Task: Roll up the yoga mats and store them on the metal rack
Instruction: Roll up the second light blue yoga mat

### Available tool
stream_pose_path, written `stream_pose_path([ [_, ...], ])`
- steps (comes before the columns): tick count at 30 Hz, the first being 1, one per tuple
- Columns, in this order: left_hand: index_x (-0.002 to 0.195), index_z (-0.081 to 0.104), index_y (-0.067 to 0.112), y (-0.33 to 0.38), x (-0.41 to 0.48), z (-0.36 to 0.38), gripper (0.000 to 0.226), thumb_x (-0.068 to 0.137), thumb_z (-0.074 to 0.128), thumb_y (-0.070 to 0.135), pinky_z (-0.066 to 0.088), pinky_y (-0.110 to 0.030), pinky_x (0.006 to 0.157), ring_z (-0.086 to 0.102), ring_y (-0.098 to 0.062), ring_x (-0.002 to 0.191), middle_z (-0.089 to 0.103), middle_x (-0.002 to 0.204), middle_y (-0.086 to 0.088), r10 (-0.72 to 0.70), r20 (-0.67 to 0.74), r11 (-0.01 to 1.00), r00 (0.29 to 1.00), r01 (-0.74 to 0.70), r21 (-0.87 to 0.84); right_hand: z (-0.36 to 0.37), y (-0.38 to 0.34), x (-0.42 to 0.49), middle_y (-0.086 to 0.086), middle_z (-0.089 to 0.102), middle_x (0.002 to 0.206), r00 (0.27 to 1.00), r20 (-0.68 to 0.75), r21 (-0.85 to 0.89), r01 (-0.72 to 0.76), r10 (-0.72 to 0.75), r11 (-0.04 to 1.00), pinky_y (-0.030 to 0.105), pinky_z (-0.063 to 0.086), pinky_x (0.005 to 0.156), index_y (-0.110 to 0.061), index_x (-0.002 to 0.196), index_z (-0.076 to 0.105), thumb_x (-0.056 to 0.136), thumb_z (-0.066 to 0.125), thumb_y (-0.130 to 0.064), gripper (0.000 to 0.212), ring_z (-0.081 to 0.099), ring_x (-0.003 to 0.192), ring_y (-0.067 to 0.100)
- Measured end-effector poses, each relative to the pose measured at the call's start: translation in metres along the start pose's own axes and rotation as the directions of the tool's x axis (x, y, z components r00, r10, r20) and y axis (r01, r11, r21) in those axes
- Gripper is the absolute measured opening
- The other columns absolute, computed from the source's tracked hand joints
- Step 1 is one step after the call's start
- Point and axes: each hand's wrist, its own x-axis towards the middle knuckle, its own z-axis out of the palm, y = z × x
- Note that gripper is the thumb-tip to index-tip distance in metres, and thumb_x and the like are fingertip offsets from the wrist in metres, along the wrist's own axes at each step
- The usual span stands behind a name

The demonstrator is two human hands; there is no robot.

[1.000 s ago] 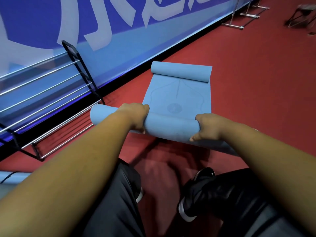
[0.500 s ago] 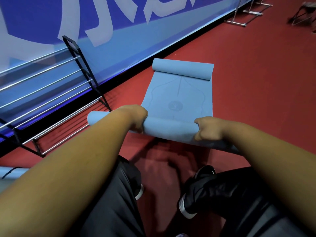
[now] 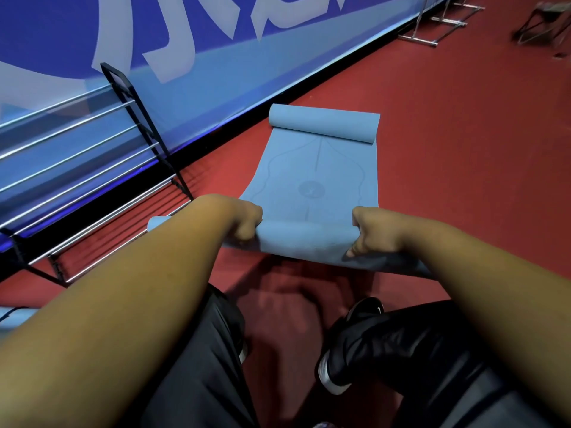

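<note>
A light blue yoga mat point(image 3: 312, 177) lies on the red floor, its far end curled into a small roll point(image 3: 323, 123). The near end is rolled into a thicker tube point(image 3: 306, 239) running left to right. My left hand point(image 3: 244, 219) grips the tube near its left part, fingers curled over the top. On the tube's right part my right hand point(image 3: 372, 233) is closed, thumb pressing below. The tube's left tip pokes out past my left forearm, close to the metal rack point(image 3: 92, 180), which stands at the left with chrome bars and a black frame.
A blue and white banner wall point(image 3: 216, 57) runs behind the rack. My knees in dark trousers and a black shoe point(image 3: 346, 350) are right below the roll. Metal stands point(image 3: 438, 29) and a folding stool point(image 3: 543, 23) sit far back right on the red floor.
Both hands have turned the near roll forward, away from me. The flat stretch between the two rolls has become shorter and the near roll a little thicker.
</note>
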Motion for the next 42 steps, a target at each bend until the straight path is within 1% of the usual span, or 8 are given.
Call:
stream_pose_path([
  [10, 0.109, 0.054, 0.028, -0.008, 0.0, 0.001, 0.043, 0.078, 0.082, 0.037, 0.058, -0.044, 0.089, 0.065, -0.029, 0.094, 0.064, 0.099, 0.002, 0.006, -0.209, 1.0, 0.978, -0.008, -0.008, 0.001, 0.0, 0.003, 0.0, 0.06, 0.099, 0.995, -0.1, -0.009, 0.001, -0.002, 1.0, 0.037, 0.042, 0.066, -0.021, 0.108, 0.048, 0.085, 0.084, -0.043, 0.047, 0.057, 0.087, 0.021],
  [18, 0.119, 0.043, 0.025, -0.012, 0.004, -0.001, 0.069, 0.074, 0.085, 0.057, 0.042, -0.041, 0.085, 0.066, -0.029, 0.109, 0.065, 0.111, 0.002, -0.033, -0.345, 0.984, 0.938, 0.091, 0.154, 0.005, -0.007, 0.004, -0.003, 0.056, 0.101, 1.0, -0.025, 0.066, -0.006, 0.007, 0.998, 0.032, 0.038, 0.064, -0.02, 0.11, 0.051, 0.091, 0.074, -0.037, 0.034, 0.057, 0.094, 0.024],
  [22, 0.111, 0.043, 0.023, -0.018, 0.001, 0.002, 0.068, 0.072, 0.086, 0.058, 0.059, -0.046, 0.085, 0.065, -0.03, 0.093, 0.063, 0.099, 0.001, -0.045, -0.3, 0.998, 0.953, 0.056, 0.027, 0.004, -0.002, 0.006, -0.001, 0.056, 0.1, 1.0, -0.028, 0.104, 0.006, -0.003, 0.995, 0.034, 0.037, 0.063, -0.017, 0.11, 0.045, 0.09, 0.08, -0.044, 0.049, 0.053, 0.083, 0.016],
  [26, 0.112, 0.05, 0.024, -0.024, 0.007, 0.006, 0.049, 0.081, 0.079, 0.047, 0.059, -0.045, 0.087, 0.066, -0.03, 0.094, 0.066, 0.104, 0.0, -0.028, -0.272, 0.999, 0.962, 0.034, 0.016, 0.004, 0.0, 0.008, -0.003, 0.054, 0.096, 0.998, -0.057, 0.038, 0.042, -0.04, 0.998, 0.033, 0.038, 0.063, -0.016, 0.107, 0.049, 0.082, 0.087, -0.053, 0.058, 0.052, 0.082, 0.016],
  [31, 0.109, 0.061, 0.02, -0.023, 0.01, 0.01, 0.031, 0.086, 0.072, 0.038, 0.06, -0.045, 0.089, 0.068, -0.03, 0.092, 0.07, 0.106, -0.004, -0.011, -0.187, 1.0, 0.982, 0.014, 0.017, 0.007, 0.002, 0.01, 0.001, 0.053, 0.093, 0.993, -0.08, 0.01, 0.084, -0.083, 0.996, 0.035, 0.036, 0.061, -0.018, 0.082, 0.046, 0.073, 0.095, -0.053, 0.06, 0.048, 0.078, 0.02],
  [36, 0.117, 0.065, 0.007, -0.014, 0.008, 0.008, 0.029, 0.092, 0.063, 0.02, 0.06, -0.043, 0.091, 0.068, -0.037, 0.101, 0.069, 0.116, -0.015, -0.012, -0.097, 1.0, 0.995, 0.011, -0.01, 0.005, 0.004, 0.014, 0.003, 0.06, 0.082, 0.991, -0.131, -0.004, 0.029, -0.029, 1.0, 0.038, 0.049, 0.067, -0.016, 0.073, 0.057, 0.065, 0.097, -0.06, 0.06, 0.057, 0.078, 0.024],
  [40, 0.128, 0.049, 0.004, -0.011, 0.008, 0.008, 0.04, 0.095, 0.066, 0.018, 0.056, -0.046, 0.096, 0.064, -0.039, 0.11, 0.062, 0.13, -0.021, -0.037, -0.135, 0.996, 0.99, 0.025, -0.088, -0.002, 0.003, 0.014, -0.005, 0.072, 0.081, 0.997, -0.066, -0.034, -0.034, 0.032, 0.999, 0.034, 0.057, 0.076, -0.022, 0.086, 0.078, 0.069, 0.096, -0.058, 0.043, 0.068, 0.089, 0.022],
  [42, 0.116, 0.038, 0.008, -0.014, 0.009, 0.008, 0.04, 0.093, 0.07, 0.019, 0.055, -0.046, 0.093, 0.064, -0.039, 0.104, 0.062, 0.125, -0.022, -0.033, -0.178, 0.992, 0.983, 0.01, -0.128, -0.005, 0.002, 0.014, -0.005, 0.078, 0.108, 0.997, -0.069, -0.032, -0.033, 0.031, 0.999, 0.033, 0.056, 0.092, -0.028, 0.116, 0.081, 0.074, 0.095, -0.053, 0.051, 0.068, 0.114, 0.024],
])
